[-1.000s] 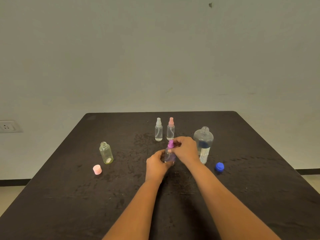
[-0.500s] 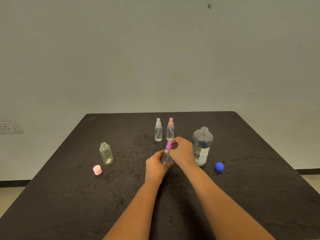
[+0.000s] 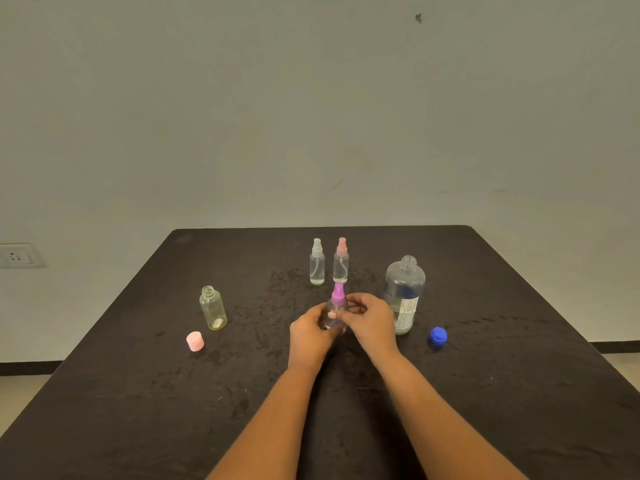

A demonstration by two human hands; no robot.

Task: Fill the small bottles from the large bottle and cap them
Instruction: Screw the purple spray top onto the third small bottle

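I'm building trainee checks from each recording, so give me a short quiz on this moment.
1. True or false: the large bottle stands open, with its blue cap lying on the table.
2. How many small bottles carry a spray top?
3. What do the left hand and right hand hold between them?
Key: 1 true; 2 three; 3 the purple-topped bottle.
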